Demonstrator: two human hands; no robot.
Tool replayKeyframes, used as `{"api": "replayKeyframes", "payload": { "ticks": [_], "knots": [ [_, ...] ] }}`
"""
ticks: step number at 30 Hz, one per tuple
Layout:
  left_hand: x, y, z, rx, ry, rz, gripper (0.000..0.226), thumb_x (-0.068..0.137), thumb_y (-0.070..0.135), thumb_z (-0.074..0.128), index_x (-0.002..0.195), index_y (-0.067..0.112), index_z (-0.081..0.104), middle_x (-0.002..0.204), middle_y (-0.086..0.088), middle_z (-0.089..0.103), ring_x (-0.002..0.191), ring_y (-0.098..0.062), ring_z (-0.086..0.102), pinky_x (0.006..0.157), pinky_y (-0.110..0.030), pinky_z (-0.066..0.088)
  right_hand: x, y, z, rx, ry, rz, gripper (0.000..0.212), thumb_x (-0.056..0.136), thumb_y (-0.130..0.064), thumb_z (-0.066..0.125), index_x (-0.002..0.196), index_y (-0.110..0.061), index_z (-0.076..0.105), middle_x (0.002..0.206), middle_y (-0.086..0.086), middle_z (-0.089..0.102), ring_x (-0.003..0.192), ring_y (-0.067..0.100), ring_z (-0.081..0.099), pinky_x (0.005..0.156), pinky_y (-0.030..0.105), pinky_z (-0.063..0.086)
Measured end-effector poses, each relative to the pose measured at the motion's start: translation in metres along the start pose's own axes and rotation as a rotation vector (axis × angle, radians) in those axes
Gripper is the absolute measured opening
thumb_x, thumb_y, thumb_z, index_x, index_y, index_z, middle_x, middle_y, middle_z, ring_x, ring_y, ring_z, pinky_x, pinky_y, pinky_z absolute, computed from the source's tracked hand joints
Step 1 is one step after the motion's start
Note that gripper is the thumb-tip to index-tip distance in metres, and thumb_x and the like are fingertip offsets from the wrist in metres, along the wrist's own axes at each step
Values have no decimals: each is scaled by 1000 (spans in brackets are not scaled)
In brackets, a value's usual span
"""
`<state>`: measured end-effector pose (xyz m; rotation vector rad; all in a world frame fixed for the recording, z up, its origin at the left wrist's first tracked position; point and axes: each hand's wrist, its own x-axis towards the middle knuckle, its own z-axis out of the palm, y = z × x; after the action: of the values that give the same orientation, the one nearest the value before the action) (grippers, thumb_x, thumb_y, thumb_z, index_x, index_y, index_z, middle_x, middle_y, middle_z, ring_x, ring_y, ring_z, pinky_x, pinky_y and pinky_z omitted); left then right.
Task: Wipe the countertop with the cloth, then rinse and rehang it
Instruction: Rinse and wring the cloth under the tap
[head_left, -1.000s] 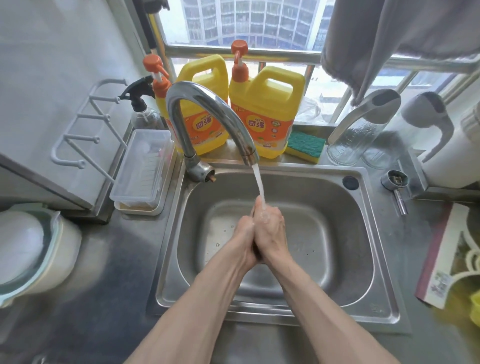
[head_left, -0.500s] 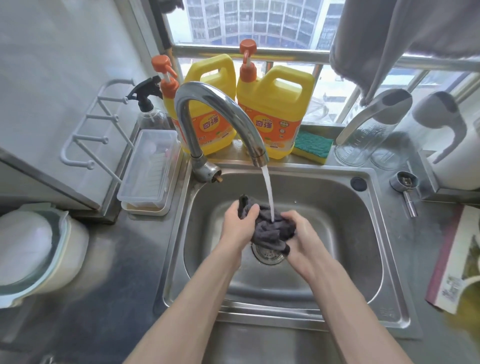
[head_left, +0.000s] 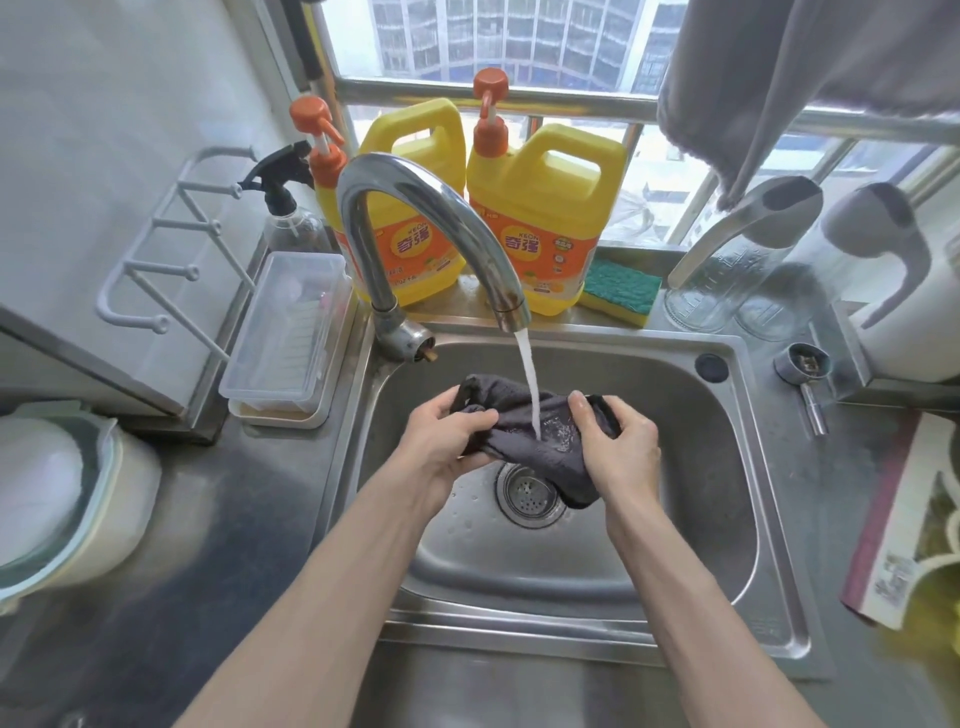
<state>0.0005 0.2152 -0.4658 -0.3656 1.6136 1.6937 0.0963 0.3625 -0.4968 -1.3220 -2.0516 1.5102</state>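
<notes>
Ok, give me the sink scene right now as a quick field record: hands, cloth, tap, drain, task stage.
left hand: gripping the cloth's left end
right hand: gripping the cloth's right end
cloth: dark grey, bunched, held above the drain
tap: running, stream lands on the cloth
drain: strainer partly visible below the cloth
sink: steel basin, wet
task stage: rinsing; rehang not yet done

Behind your sink: two yellow jugs (head_left: 410, 208) (head_left: 545, 218) with orange pumps, a spray bottle (head_left: 288, 213) left of them, a sponge (head_left: 621, 285) right. A clear box (head_left: 283, 332) sits left; glass pitchers (head_left: 727, 270) right.
</notes>
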Motion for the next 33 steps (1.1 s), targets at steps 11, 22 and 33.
{"api": "replayKeyframes", "payload": {
  "ticks": [11,22,33],
  "knots": [
    [-21,13,33,667,-502,118,26,92,4,53,68,15,58,56,8,57,50,-3,52,46,-13,39,-21,-27,21,848,-447,580,58,98,-56,59,65,-14,82,77,12,76,70,28,76,78,43,61],
    [4,-10,20,171,-112,-79,63,85,75,54,137,38,55,119,9,70,101,-16,71,81,-38,59,-19,-32,28,1028,-416,581,61,91,-53,69,126,-4,73,121,19,72,115,33,70,109,46,51],
    [3,-13,27,93,-37,231,14,87,8,75,99,15,78,91,-3,80,82,-18,73,69,-27,58,-19,-7,37,334,18,146,39,105,-45,53,92,-15,73,94,8,78,93,28,74,90,48,59]
  ]
}}
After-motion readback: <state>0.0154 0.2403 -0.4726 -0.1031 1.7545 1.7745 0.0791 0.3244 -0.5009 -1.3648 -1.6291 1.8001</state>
